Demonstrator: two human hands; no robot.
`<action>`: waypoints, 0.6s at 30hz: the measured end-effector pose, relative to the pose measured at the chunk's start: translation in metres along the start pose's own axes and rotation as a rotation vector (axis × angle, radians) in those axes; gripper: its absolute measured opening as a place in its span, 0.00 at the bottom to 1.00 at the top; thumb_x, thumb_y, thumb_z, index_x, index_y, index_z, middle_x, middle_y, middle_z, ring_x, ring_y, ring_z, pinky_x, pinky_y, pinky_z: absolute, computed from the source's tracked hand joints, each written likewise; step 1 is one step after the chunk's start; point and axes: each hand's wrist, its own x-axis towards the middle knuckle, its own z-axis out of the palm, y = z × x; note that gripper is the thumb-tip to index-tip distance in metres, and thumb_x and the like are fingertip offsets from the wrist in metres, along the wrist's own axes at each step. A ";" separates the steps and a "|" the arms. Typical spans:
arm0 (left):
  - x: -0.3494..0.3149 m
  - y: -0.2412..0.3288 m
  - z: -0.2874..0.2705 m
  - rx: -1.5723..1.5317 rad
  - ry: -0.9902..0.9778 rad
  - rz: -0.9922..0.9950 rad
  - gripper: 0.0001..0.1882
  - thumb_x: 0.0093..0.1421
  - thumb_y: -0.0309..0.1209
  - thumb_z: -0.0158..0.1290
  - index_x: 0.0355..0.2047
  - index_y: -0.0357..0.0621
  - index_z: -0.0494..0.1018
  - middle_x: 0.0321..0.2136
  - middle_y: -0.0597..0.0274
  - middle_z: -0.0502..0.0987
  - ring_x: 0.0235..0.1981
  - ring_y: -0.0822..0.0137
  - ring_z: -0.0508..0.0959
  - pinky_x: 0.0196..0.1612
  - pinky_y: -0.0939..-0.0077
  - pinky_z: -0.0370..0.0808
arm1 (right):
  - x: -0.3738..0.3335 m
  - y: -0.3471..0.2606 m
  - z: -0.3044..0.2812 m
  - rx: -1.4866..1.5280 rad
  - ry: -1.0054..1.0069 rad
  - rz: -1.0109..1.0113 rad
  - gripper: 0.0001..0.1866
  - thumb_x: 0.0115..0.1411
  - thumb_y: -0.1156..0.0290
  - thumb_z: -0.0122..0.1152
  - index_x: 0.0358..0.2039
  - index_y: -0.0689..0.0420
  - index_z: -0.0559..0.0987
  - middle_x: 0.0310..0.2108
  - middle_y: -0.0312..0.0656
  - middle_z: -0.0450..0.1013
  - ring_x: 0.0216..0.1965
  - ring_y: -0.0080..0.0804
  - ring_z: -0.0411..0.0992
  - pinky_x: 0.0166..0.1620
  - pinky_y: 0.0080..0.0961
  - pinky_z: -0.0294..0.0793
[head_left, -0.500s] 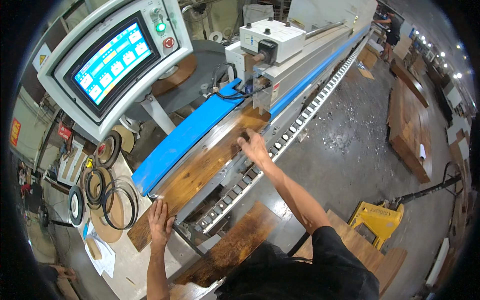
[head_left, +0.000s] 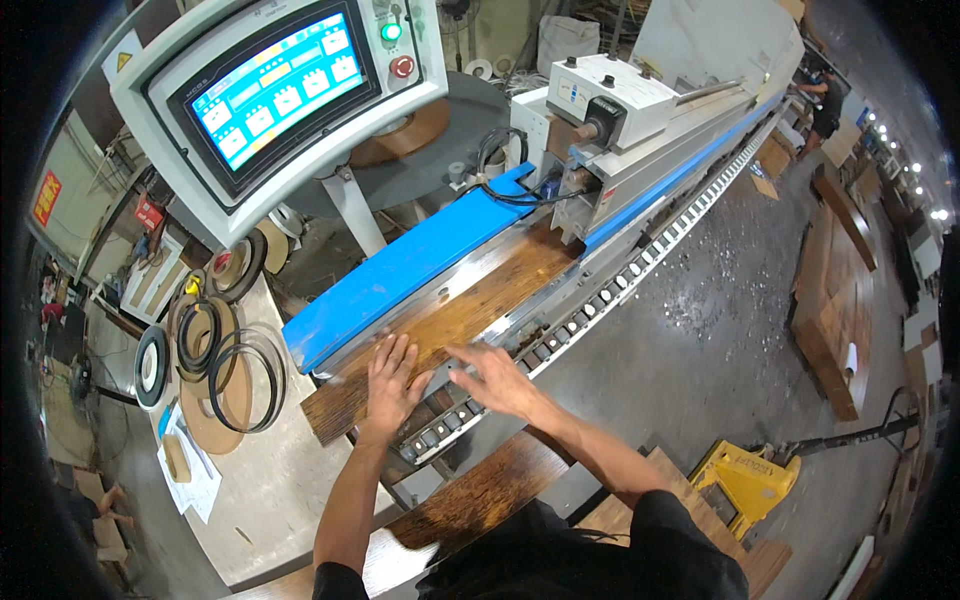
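Board of brown, dark-streaked wood lies slantwise along a machine, beside a long blue cover, and its far end reaches the metal parts under a white box with black knobs. The left hand is laid flat upon the board close to its near end; its fingers are extended, a little spread, and are closed around nothing. The right hand is at the outer edge of the same board, half open, with the forefinger stretched over the wood; whether this finger presses on it, I cannot tell. Below the board runs a row of dark pads on a chain. To the left stands a pale table, which carries brown and black rolls and some paper sheets. Above it is a lit screen in a white frame. A second brown board lies near the person's body, and a yellow pallet truck stands on the floor at right.
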 end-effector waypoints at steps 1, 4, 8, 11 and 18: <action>0.006 0.004 0.005 -0.010 0.008 -0.009 0.29 0.54 0.38 0.67 0.54 0.37 0.77 0.62 0.48 0.71 0.65 0.46 0.66 0.61 0.46 0.65 | -0.011 -0.005 -0.002 -0.008 -0.018 -0.017 0.27 0.67 0.62 0.59 0.62 0.63 0.72 0.57 0.61 0.72 0.55 0.58 0.74 0.57 0.47 0.75; 0.026 0.017 0.028 -0.055 0.005 -0.038 0.29 0.55 0.37 0.66 0.54 0.36 0.76 0.62 0.47 0.70 0.66 0.45 0.65 0.63 0.46 0.64 | -0.050 -0.012 -0.008 -0.096 -0.169 0.078 0.29 0.67 0.57 0.59 0.63 0.61 0.71 0.59 0.59 0.71 0.62 0.61 0.67 0.62 0.48 0.71; 0.050 0.030 0.046 -0.137 0.006 -0.079 0.27 0.54 0.35 0.66 0.53 0.35 0.77 0.62 0.46 0.71 0.66 0.46 0.64 0.67 0.48 0.61 | -0.097 -0.035 -0.002 -0.234 -0.375 0.030 0.34 0.68 0.54 0.57 0.67 0.61 0.65 0.61 0.64 0.67 0.63 0.61 0.65 0.64 0.50 0.70; 0.057 0.039 0.041 -0.131 -0.069 -0.090 0.28 0.56 0.34 0.64 0.57 0.38 0.75 0.64 0.45 0.67 0.68 0.45 0.61 0.67 0.47 0.61 | -0.123 -0.028 0.015 -0.332 -0.343 -0.123 0.32 0.68 0.55 0.56 0.67 0.60 0.65 0.61 0.62 0.68 0.64 0.60 0.64 0.64 0.49 0.69; -0.046 0.040 -0.058 -0.211 0.062 -0.170 0.20 0.59 0.30 0.61 0.51 0.37 0.78 0.54 0.43 0.77 0.59 0.43 0.73 0.62 0.55 0.71 | -0.091 -0.043 -0.011 -0.155 -0.046 -0.109 0.28 0.69 0.56 0.56 0.63 0.61 0.71 0.57 0.57 0.74 0.58 0.56 0.72 0.66 0.51 0.66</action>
